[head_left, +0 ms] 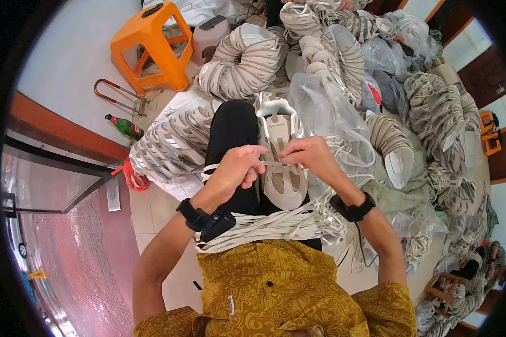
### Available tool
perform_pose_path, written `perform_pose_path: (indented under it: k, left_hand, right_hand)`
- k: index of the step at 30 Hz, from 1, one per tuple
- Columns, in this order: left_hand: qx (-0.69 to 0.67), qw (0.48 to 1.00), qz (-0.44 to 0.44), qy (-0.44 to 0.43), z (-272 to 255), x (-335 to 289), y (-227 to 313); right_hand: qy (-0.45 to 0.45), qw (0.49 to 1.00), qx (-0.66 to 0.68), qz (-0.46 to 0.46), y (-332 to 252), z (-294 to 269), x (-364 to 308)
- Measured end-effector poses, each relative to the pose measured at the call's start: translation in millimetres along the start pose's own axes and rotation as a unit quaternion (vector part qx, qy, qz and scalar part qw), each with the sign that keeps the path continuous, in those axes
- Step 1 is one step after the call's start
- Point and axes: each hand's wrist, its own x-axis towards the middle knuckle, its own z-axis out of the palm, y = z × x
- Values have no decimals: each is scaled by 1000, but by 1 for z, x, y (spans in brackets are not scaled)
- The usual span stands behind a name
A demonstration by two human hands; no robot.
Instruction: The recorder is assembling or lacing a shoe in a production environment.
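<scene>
A beige and white shoe upper (282,194) with mesh panels lies across my lap, its toe toward me. A pale shoelace (274,167) crosses its lower eyelets. My left hand (243,166) is closed at the shoe's left edge, fingers curled and pinching the lace. From the right, my right hand (308,153) pinches the lace above the eyelet row. The fingertips hide the lace ends. A thick bundle of loose white laces (258,227) hangs over my thighs, just below the toe.
Curled stacks of shoe uppers (242,64) stand ahead, with another row (171,146) by my left leg. Clear plastic bags (334,118) lie to the right. An orange stool (152,48) and a green bottle (123,127) are at the left, near a glass door (56,174).
</scene>
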Motion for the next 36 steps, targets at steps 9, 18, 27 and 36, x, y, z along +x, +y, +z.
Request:
perform_pose_path:
  k: [9,18,27,36]
  left_hand:
    - [236,958,114,117,7,31,-21]
    - [-35,998,-13,41,-8,16,-32]
    - [-106,992,13,-74,3,10,-36]
    - [-1,999,23,-30,22,6,-34]
  right_hand:
    - [-29,988,-152,-4,17,25,-5]
    - [17,976,190,108,6,22,-4]
    - [27,939,330,89,-8,40,-5]
    - [46,938,336,75,-4,43,-11]
